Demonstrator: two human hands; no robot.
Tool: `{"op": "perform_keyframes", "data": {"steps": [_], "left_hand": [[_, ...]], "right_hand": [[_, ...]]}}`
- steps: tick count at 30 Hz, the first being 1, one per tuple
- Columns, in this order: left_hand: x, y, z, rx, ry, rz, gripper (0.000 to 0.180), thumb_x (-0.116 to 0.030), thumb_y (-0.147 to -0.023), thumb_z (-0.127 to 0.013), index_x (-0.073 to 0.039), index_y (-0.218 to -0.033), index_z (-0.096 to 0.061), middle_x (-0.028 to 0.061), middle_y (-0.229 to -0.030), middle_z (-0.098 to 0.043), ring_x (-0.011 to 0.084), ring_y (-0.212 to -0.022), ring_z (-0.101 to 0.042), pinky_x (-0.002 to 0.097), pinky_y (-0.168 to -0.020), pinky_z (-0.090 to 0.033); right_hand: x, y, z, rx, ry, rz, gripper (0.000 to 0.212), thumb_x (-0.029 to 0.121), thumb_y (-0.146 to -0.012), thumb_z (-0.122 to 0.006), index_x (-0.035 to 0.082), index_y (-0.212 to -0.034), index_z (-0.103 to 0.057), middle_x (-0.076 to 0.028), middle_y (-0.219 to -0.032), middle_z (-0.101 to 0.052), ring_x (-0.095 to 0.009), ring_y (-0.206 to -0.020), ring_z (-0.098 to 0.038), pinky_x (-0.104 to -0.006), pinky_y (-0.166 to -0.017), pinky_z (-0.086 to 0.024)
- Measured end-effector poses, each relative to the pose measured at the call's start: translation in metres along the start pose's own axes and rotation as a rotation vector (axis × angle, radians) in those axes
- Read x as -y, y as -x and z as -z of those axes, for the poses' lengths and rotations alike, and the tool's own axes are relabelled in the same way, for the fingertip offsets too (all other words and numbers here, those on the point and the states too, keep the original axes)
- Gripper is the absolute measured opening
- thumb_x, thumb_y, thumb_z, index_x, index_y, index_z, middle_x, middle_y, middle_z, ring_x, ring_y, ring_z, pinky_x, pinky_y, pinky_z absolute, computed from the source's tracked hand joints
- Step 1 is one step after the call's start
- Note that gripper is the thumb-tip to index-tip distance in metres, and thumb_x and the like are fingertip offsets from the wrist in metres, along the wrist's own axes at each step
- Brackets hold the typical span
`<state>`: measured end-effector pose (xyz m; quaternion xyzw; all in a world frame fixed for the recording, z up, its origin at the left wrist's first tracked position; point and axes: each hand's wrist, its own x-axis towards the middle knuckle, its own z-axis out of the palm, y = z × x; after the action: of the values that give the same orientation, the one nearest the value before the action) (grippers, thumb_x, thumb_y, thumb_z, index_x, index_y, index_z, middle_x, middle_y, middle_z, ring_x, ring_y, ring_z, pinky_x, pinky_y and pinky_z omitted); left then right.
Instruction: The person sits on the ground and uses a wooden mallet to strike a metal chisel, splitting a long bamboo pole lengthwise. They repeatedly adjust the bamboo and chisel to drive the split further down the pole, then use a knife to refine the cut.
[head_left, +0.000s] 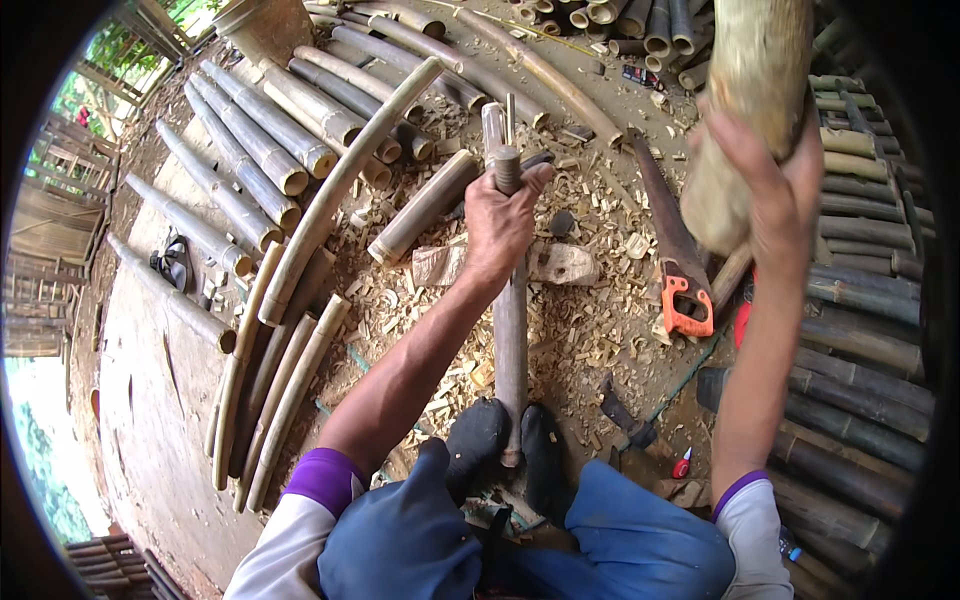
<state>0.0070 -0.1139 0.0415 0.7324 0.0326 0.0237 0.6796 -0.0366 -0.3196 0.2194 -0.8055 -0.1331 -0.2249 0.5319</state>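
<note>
My left hand [500, 215] is closed around a short upright tool [508, 165] with a ridged, bolt-like top; its lower end is hidden behind the fist. Under that hand a bamboo pole [510, 340] runs back toward me, its near end between my two dark-shod feet [478, 435]. It crosses a notched wood block [563, 264] lying among shavings. Up at the right, my right hand [765, 190] grips a thick wooden club [760, 60], raised and a little blurred. A handsaw with an orange handle [688, 305] lies on the ground just left of my right forearm.
Cut bamboo lengths [245, 140] lie in rows at the left and far side. Curved poles [350, 190] are stacked left of my left arm. More bamboo [860, 345] is piled along the right. A bucket [265, 28] stands far left; a small red bottle [682, 463] lies near my right knee.
</note>
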Motion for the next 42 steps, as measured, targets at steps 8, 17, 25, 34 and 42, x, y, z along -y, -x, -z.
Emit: {"op": "perform_keyframes", "data": {"steps": [8,17,25,34,42], "left_hand": [[0.010,-0.011,-0.014,0.057,-0.071,0.041,0.038,-0.036,-0.094,-0.083,-0.001,-0.106,-0.078,0.0063,-0.079,-0.073,0.0134,-0.070,-0.063,0.0372,-0.068,-0.053],[0.004,-0.001,-0.017,0.073,-0.021,0.075,0.036,-0.031,-0.097,-0.081,-0.005,-0.121,-0.078,0.0033,-0.080,-0.072,0.0097,-0.069,-0.059,0.0340,-0.065,-0.050],[-0.004,0.064,0.008,0.173,-0.058,-0.055,0.028,-0.019,-0.104,-0.067,-0.004,-0.082,-0.060,0.0031,-0.072,-0.061,0.0104,-0.067,-0.055,0.0310,-0.055,-0.046],[-0.033,-0.003,0.027,0.307,0.525,0.317,0.026,-0.028,-0.095,-0.078,-0.012,-0.095,-0.058,-0.0017,-0.075,-0.056,0.0045,-0.057,-0.046,0.0229,-0.047,-0.036],[-0.005,-0.034,-0.065,0.898,0.265,0.318,0.028,-0.028,-0.095,-0.075,-0.015,-0.077,-0.058,-0.0043,-0.059,-0.055,0.0055,-0.043,-0.042,0.0264,-0.037,-0.034]], "right_hand": [[-0.031,-0.009,-0.025,0.501,0.586,-0.038,0.086,0.024,-0.077,-0.086,0.011,-0.154,-0.049,-0.021,-0.128,-0.069,-0.030,-0.099,-0.073,-0.0487,-0.101,-0.057],[-0.030,-0.020,-0.009,0.489,0.444,-0.145,0.087,0.025,-0.081,-0.084,-0.001,-0.154,-0.045,-0.027,-0.144,-0.059,-0.036,-0.121,-0.067,-0.0419,-0.111,-0.050],[-0.064,0.028,-0.004,0.448,0.323,-0.102,0.091,0.029,-0.081,-0.083,-0.001,-0.155,-0.042,-0.023,-0.123,-0.066,-0.027,-0.109,-0.069,-0.0419,-0.098,-0.058],[-0.046,0.102,0.037,-0.085,-0.253,-0.462,0.077,0.024,-0.082,-0.080,-0.003,-0.145,-0.046,-0.014,-0.111,-0.064,-0.020,-0.085,-0.068,-0.0336,-0.073,-0.059],[-0.071,0.139,0.034,-0.165,-0.370,-0.623,0.072,0.028,-0.083,-0.080,-0.002,-0.141,-0.048,-0.013,-0.094,-0.067,-0.019,-0.071,-0.070,-0.0326,-0.063,-0.060]]}}
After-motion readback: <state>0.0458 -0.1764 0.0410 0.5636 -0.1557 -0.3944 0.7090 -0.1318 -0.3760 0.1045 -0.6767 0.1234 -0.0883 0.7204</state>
